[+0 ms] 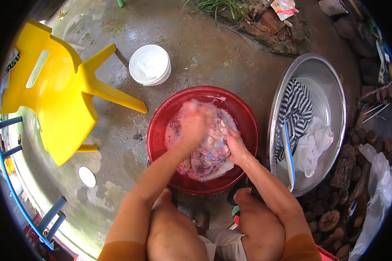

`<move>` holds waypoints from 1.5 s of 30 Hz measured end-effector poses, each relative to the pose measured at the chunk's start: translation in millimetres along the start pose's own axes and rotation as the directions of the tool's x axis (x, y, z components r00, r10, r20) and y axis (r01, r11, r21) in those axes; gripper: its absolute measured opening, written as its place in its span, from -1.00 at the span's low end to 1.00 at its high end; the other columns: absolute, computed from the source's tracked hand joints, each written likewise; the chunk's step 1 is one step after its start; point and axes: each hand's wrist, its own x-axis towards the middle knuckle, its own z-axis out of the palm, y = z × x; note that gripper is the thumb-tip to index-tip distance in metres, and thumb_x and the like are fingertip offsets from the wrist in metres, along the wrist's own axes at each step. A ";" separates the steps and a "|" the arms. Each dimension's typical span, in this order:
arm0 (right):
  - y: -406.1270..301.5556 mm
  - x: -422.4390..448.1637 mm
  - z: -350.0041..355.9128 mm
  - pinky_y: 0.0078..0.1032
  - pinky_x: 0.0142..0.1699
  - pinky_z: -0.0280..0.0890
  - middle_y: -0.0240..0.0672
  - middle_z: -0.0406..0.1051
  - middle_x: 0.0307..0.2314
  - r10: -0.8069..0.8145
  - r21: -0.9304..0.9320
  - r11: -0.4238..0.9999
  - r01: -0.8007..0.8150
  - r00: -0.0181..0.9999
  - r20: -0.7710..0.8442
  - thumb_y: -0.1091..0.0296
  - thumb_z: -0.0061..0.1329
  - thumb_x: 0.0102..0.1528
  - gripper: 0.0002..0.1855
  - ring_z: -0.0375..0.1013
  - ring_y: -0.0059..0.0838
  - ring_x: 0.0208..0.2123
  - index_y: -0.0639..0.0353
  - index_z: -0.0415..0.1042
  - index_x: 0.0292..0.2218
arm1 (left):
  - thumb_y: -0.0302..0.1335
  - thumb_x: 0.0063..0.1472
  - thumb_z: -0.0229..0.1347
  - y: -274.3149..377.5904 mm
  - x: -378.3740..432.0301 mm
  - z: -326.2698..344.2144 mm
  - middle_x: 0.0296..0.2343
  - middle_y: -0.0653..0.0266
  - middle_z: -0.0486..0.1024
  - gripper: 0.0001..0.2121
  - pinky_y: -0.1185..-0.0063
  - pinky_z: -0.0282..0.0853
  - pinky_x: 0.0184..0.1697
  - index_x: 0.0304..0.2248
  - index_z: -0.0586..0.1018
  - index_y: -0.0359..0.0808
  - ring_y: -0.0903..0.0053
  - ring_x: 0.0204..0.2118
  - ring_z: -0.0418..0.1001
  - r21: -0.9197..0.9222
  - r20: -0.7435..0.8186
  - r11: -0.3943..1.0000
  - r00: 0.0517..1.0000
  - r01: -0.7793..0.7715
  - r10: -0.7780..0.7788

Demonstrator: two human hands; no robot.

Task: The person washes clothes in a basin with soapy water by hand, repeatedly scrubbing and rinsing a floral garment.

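In front of me a red plastic basin holds sudsy water and a wet, multicoloured patterned cloth. My right hand grips the bunched cloth along its right side, thumb uppermost. Over the upper left part of the same cloth is my left hand, blurred by motion. Its fingers are too smeared to show whether they grasp the fabric. Some of the cloth spreads through the suds below both hands.
To the right, a large metal basin holds a striped cloth, white fabric and a blue-and-white long-handled item. A white bucket, yellow plastic chair and white lid are leftward. Stacked logs lie far right.
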 end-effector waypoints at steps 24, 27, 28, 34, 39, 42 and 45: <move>-18.0 2.2 -11.9 -0.29 0.03 0.14 -0.27 0.20 -0.03 -0.103 -0.454 0.889 0.052 0.991 -0.089 0.06 -0.11 0.08 -0.51 0.20 -0.40 0.01 0.03 0.25 0.00 | -0.21 0.08 0.02 -18.4 -8.7 0.5 -0.10 0.10 0.26 -0.56 0.23 0.13 -0.04 -0.05 0.34 -0.20 0.13 -0.06 0.21 -0.156 -0.163 0.968 0.962 0.195 -0.220; -30.5 0.9 2.2 -0.20 0.09 0.08 -0.28 0.17 0.02 0.179 -0.031 0.982 -0.185 0.975 -0.132 -0.05 -0.13 0.09 -0.45 0.15 -0.36 0.06 0.01 0.21 0.04 | -0.26 0.09 0.00 10.9 -28.6 7.3 -0.16 0.08 0.32 -0.61 0.25 0.15 -0.04 -0.10 0.38 -0.26 0.20 -0.12 0.28 0.105 0.294 0.994 0.954 0.033 -0.063; -37.9 1.7 12.4 -0.23 0.09 0.09 -0.30 0.18 0.01 0.265 0.031 0.964 -0.263 0.955 -0.133 -0.03 -0.15 0.11 -0.48 0.12 -0.36 0.07 0.03 0.24 0.02 | -0.28 0.08 0.00 12.8 -36.3 25.2 -0.26 0.05 0.37 -0.70 0.23 0.18 -0.11 -0.23 0.44 -0.28 0.19 -0.21 0.33 -0.215 0.196 0.976 0.980 0.023 0.020; -17.5 5.9 -13.1 -0.45 0.04 0.19 -0.28 0.34 -0.15 -0.025 0.042 0.999 0.018 0.984 0.174 0.11 -0.16 0.14 -0.55 0.32 -0.41 -0.09 0.18 0.27 -0.02 | -0.33 0.04 -0.01 50.9 -40.5 20.3 -0.51 0.04 0.44 -0.78 0.35 0.32 -0.28 -0.49 0.51 -0.34 0.25 -0.45 0.44 -0.240 -0.017 0.888 0.917 -0.391 0.399; -45.9 -5.4 0.9 -0.29 0.04 0.15 -0.11 0.17 -0.04 -0.270 -0.750 0.598 0.282 0.952 0.144 0.23 -0.09 0.06 -0.60 0.18 -0.24 0.02 0.11 0.31 -0.06 | -0.28 0.06 0.01 -11.9 -16.4 -12.7 -0.21 0.03 0.37 -0.69 0.10 0.12 -0.07 -0.20 0.45 -0.22 0.25 -0.16 0.35 -0.027 -0.084 0.999 0.996 0.040 -0.043; -26.4 -9.5 7.2 -0.15 0.12 0.02 0.08 -0.10 0.09 -0.329 -0.871 -0.328 0.365 0.820 0.468 0.17 -0.02 -0.01 -0.42 -0.01 0.05 0.11 0.12 0.19 0.03 | -0.24 0.03 0.02 -25.3 -35.9 -15.3 -0.03 0.01 0.22 -0.53 0.04 -0.04 0.04 -0.04 0.36 -0.16 0.17 0.02 0.19 0.192 -0.132 0.969 0.974 -0.155 0.182; 14.0 1.8 -4.7 -0.06 0.12 -0.03 0.03 -0.07 0.10 -0.299 -0.845 -0.446 0.294 0.841 0.450 0.15 0.01 -0.08 -0.23 -0.06 0.01 0.13 0.00 0.01 0.14 | -0.27 0.02 0.01 -39.8 -61.0 11.2 0.01 0.05 0.17 -0.49 0.06 -0.06 0.05 0.01 0.31 -0.11 0.16 0.05 0.13 0.308 0.078 0.902 0.953 -0.301 0.292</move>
